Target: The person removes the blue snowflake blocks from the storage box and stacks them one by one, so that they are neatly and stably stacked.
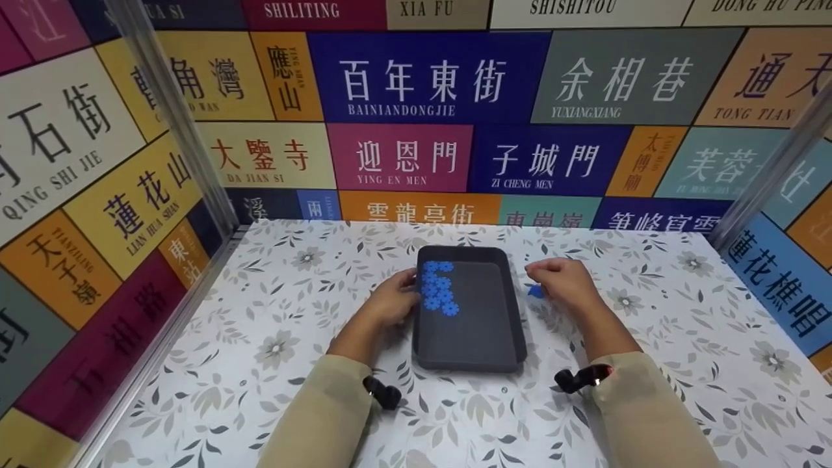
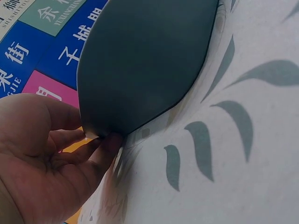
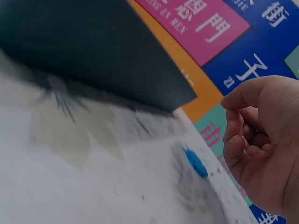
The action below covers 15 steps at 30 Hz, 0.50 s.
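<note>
A dark grey rectangular tray lies on the table. Several small blue flower-shaped pieces form a patch along its left side. My left hand holds the tray's left wall, as the left wrist view shows, with the fingers low on the outside and the thumb up at the rim. To the right of the tray, my right hand hovers with curled fingers, thumb and index fingertips together, and nothing shows between them. Just below it, a small blue clump rests on the table.
The table has a white leaf-and-flower cover. Panels with printed signs rise behind it and at both sides, with clear upright posts at the corners. A small black camera sits at each wrist.
</note>
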Tool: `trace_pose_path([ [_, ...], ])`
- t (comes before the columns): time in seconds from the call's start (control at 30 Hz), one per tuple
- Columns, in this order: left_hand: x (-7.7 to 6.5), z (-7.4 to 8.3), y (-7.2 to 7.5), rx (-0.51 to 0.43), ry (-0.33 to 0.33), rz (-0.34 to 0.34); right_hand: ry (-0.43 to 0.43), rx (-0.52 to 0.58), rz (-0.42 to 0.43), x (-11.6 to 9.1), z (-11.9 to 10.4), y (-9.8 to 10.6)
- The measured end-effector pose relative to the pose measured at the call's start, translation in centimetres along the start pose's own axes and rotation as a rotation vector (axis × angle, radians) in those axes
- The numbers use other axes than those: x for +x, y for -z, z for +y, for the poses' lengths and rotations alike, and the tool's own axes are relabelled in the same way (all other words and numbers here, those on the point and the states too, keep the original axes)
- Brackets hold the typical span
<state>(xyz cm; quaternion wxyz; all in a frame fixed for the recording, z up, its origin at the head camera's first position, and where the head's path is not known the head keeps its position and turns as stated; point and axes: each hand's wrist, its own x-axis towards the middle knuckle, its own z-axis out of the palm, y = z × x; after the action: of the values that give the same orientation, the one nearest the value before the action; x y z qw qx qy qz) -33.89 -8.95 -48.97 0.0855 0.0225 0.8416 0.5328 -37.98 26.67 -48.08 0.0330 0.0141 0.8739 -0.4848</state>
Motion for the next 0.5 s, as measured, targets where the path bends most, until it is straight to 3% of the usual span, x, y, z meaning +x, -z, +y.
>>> trace_pose_path([
  [0.23, 0.0, 0.0, 0.1, -0.009, 0.012, 0.0, 0.088, 0.115, -0.061, -1.0, -3.0, -2.2],
  [0.33, -0.1, 0.0, -0.1, -0.053, 0.015, -0.002, 0.119, 0.163, -0.073, -1.4, -4.3, -3.1],
  [0.5, -0.1, 0.0, -0.2, -0.065, 0.004, 0.011, 0.142, 0.179, -0.098, -1.7, -6.3, -4.2],
])
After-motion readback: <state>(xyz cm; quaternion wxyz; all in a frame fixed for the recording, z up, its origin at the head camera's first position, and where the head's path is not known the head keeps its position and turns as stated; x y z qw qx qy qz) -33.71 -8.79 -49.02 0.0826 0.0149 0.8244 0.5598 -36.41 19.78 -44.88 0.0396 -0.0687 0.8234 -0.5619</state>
